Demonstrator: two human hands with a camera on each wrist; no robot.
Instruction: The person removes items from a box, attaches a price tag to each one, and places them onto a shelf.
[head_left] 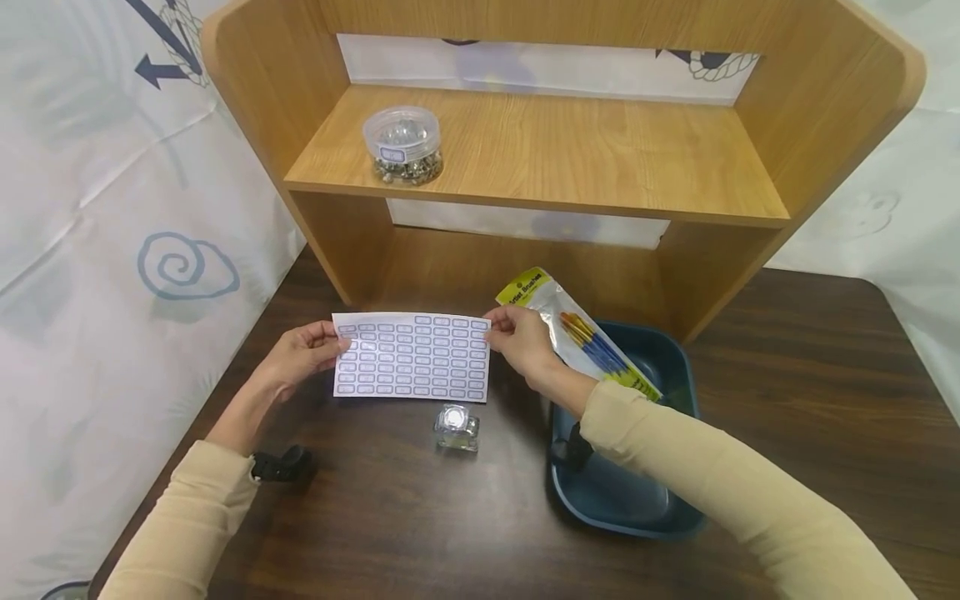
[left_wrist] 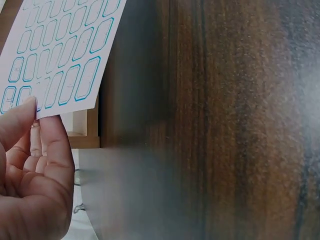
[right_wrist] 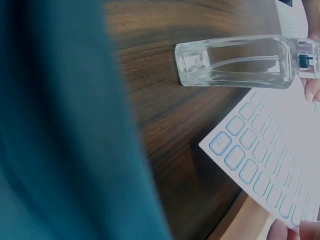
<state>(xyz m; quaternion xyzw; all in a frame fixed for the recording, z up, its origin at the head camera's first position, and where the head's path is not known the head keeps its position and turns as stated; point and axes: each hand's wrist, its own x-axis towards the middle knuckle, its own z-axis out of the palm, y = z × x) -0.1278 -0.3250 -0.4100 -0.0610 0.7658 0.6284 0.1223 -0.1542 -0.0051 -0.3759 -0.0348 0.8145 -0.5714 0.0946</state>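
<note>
A white sheet of small blue-bordered labels (head_left: 412, 357) is held up between both hands, tilted above the table. My left hand (head_left: 306, 354) pinches its left edge between thumb and fingers; the left wrist view shows the thumb over one corner of the label sheet (left_wrist: 65, 55). At the opposite edge my right hand (head_left: 521, 337) pinches the upper right corner. Just in front of the sheet stands a clear glass bottle (head_left: 456, 428) with a shiny cap. The right wrist view shows this bottle (right_wrist: 240, 62) from the side, a thin tube inside it.
To the right lies a blue tray (head_left: 626, 500), partly under my right forearm. A packet of artist brushes (head_left: 592, 337) leans on its rim. Behind stands a wooden shelf (head_left: 555, 158) bearing a clear round jar (head_left: 405, 146) of small metallic pieces with a label on it.
</note>
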